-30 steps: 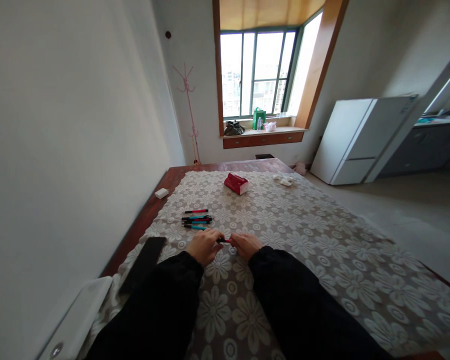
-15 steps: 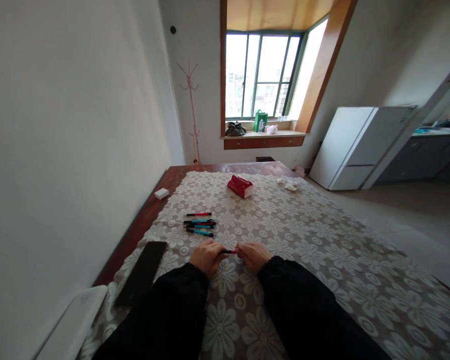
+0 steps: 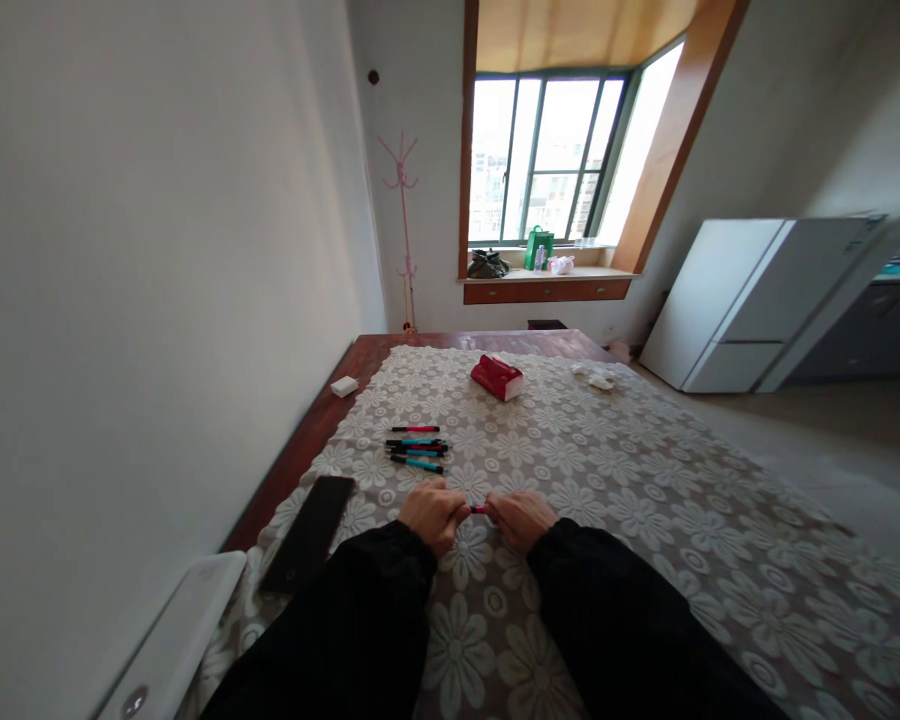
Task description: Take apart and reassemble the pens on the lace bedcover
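Observation:
A red and black pen (image 3: 478, 510) is held level between my two hands, low over the floral tablecloth (image 3: 592, 500). The fingers of my left hand (image 3: 433, 512) are closed on its left end. My right hand (image 3: 523, 516) grips its right end, and only a short middle piece shows between the fists. Just beyond my left hand, several blue and black pens (image 3: 418, 465) lie in a loose group. One red and black pen (image 3: 416, 429) lies behind them.
Left of my left arm lies a dark phone-like slab (image 3: 309, 533), with a white device (image 3: 176, 635) nearer the wall. A red tissue pack (image 3: 497, 377), a small white box (image 3: 344, 386) and crumpled white tissues (image 3: 594, 377) are farther back. A white fridge (image 3: 742, 300) stands at the right.
My hands have drawn closer together on the pen, so less of it shows between them. The whole view has shifted slightly, moving the scene to the right.

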Demonstrator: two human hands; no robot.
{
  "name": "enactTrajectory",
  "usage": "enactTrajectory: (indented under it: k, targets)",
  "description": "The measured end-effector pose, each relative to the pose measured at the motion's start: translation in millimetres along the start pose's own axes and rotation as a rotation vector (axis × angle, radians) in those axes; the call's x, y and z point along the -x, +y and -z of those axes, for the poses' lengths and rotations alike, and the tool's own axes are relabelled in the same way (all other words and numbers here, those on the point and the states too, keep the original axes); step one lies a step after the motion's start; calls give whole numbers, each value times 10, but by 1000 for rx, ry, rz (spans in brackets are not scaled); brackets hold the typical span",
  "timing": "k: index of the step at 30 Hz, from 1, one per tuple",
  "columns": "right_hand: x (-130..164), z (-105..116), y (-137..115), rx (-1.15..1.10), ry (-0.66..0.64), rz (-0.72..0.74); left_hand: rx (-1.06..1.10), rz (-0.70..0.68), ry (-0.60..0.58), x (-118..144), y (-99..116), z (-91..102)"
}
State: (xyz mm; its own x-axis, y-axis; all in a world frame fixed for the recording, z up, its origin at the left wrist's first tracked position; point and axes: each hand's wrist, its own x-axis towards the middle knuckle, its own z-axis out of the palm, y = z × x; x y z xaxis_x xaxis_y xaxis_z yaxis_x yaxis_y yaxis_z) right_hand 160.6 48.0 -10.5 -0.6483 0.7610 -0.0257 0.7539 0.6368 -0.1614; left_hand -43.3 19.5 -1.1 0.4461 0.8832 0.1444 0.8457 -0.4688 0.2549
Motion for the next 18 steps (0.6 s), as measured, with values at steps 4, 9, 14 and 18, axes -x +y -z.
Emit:
enactTrajectory:
  k: [4, 9, 14, 18]
  targets:
    - [-5, -42, 31, -18, 42, 43, 27, 53, -19, -8, 5, -29]
    - [-11, -78, 82, -71, 134, 46, 71, 151, 51, -25, -65, 179]
    - [-17, -77, 90, -90, 111, -28, -68, 491, 114, 294, -511, 575]
    - [-33, -68, 87, -102, 94, -33, -234, 854, 10, 665, -898, 681]
